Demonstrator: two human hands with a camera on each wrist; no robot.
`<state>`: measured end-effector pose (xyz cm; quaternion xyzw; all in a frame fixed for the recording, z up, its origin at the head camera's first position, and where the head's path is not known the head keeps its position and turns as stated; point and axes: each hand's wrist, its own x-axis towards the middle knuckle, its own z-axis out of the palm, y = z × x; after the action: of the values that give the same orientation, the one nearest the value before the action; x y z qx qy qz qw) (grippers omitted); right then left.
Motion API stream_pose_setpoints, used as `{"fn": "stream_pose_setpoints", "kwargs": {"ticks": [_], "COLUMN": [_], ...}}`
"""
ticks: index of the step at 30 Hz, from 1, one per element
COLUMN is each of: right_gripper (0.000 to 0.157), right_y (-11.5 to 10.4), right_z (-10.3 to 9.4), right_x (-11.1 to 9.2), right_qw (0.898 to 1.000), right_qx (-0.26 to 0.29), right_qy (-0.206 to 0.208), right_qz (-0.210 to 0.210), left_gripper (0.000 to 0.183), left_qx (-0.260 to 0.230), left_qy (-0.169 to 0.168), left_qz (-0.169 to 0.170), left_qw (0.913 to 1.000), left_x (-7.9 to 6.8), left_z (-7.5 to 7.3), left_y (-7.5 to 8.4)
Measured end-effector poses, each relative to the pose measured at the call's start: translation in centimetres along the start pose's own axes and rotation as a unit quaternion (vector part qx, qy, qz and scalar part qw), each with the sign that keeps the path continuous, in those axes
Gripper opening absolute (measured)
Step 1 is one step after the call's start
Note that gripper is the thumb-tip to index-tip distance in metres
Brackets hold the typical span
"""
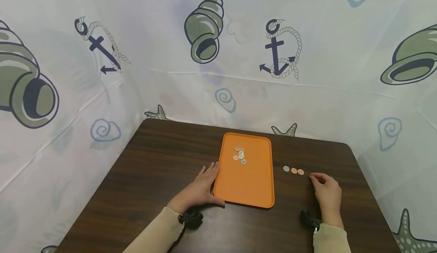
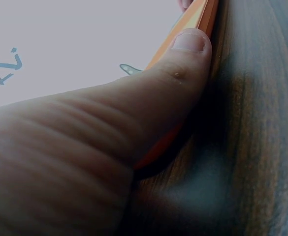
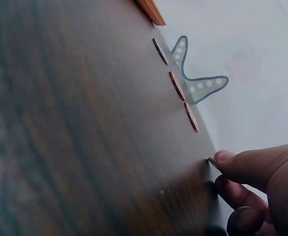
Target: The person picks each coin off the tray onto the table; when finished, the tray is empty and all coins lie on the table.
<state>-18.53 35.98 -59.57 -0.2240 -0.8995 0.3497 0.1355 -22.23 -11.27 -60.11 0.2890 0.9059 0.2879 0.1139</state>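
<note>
An orange tray (image 1: 247, 184) lies on the table with several silver and copper-coloured coins (image 1: 243, 162) grouped toward its far left part. My left hand (image 1: 201, 188) rests against the tray's near left corner, fingers along the left side and thumb (image 2: 185, 64) at the front edge. Right of the tray, a silver coin (image 1: 286, 168) and two copper coins, one (image 1: 294, 170) beside the other (image 1: 301, 172), lie flat in a row. At the row's right end my right hand (image 1: 327, 192) pinches a coin (image 3: 213, 162) between thumb and fingertip, low over the tabletop; the fingers partly hide it.
The dark wood table (image 1: 160, 150) has rounded far corners. A pale cloth (image 1: 153, 36) printed with shells, anchors and starfish hangs behind it and at both sides. Black straps with cameras (image 1: 192, 219) sit on both wrists.
</note>
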Motion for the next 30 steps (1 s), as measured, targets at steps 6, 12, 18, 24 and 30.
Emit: {"fn": "stream_pose_setpoints", "kwargs": {"ticks": [6, 12, 18, 24, 30], "right_gripper": [0.029, 0.030, 0.036, 0.040, 0.043], "right_y": [-0.20, -0.12, -0.08, -0.38, 0.16], "right_z": [-0.21, -0.12, -0.07, -0.35, -0.33], "right_x": [0.09, 0.18, 0.30, 0.21, 0.26], "right_qw": [1.000, 0.999, 1.000, 0.999, 0.999], "right_qx": [-0.017, -0.011, 0.010, 0.001, 0.018], "right_qy": [-0.010, -0.016, 0.002, -0.028, -0.038], "right_qz": [-0.017, -0.028, -0.007, -0.016, 0.002], "left_gripper": [0.148, 0.147, 0.147, 0.148, 0.148], "left_qx": [0.003, 0.000, 0.002, -0.002, 0.000], "left_qy": [0.001, 0.002, 0.004, 0.004, 0.000], "left_qz": [0.001, 0.002, 0.004, 0.002, 0.001], "left_qw": [1.0000, 1.0000, 1.0000, 1.0000, 1.0000], "left_x": [0.01, -0.05, -0.03, -0.02, -0.09], "left_z": [-0.08, -0.28, -0.32, -0.47, -0.30], "left_y": [0.05, 0.25, 0.25, 0.32, 0.24]}}
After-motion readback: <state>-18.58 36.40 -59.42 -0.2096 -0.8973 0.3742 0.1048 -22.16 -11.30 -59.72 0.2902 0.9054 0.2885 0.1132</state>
